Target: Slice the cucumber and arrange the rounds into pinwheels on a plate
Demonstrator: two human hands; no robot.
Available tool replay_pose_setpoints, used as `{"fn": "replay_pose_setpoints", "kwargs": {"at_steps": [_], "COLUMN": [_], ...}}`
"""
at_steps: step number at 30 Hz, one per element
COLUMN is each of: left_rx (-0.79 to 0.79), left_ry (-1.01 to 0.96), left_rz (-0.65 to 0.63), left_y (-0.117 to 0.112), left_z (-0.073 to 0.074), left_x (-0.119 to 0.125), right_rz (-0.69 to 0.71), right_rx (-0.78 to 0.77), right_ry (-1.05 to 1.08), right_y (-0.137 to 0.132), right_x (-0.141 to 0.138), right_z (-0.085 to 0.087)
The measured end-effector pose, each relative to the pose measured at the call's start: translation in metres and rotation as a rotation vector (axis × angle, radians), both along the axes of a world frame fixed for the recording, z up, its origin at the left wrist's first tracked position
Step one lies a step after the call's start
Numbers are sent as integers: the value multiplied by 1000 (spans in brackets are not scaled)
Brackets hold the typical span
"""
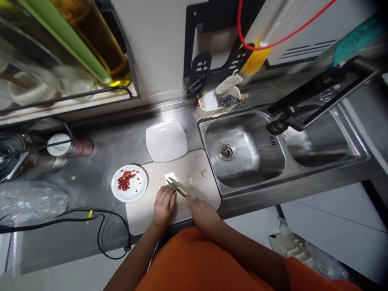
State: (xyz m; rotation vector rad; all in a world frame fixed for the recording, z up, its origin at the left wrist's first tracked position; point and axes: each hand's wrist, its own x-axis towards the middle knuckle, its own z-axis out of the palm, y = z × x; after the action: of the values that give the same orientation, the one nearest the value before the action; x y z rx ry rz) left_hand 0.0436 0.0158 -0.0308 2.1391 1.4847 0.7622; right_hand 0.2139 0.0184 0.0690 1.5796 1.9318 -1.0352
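My right hand (203,213) is closed round the handle of a kitchen knife (177,187). The blade points up and to the left over a pale cutting board (145,216). Close against the blade, the curled fingers of my left hand (164,205) press down on the board. A sliver of something green shows at those fingertips, mostly hidden by the hand and knife. Wet patches glisten on the board, and a small green slice (203,173) lies near its right edge. A white plate (114,186) with red dried berries (125,180) overlaps the board's left corner.
Behind the board sits a square white dish (166,140). To the right is a steel sink (247,178) under a black faucet (277,126). A holder with scrubbers (209,114) stands behind the sink. A black cable (101,230) and a plastic bag (36,202) lie left.
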Motion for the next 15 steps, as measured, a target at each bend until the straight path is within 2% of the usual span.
{"fn": "replay_pose_setpoints", "kwargs": {"at_steps": [15], "left_rx": [-17], "left_ry": [-2], "left_rz": [1], "left_y": [0], "left_z": [0], "left_x": [0], "right_rz": [-63], "right_rx": [70], "right_ry": [43], "right_y": [3], "right_x": [-14], "right_z": [-31]}}
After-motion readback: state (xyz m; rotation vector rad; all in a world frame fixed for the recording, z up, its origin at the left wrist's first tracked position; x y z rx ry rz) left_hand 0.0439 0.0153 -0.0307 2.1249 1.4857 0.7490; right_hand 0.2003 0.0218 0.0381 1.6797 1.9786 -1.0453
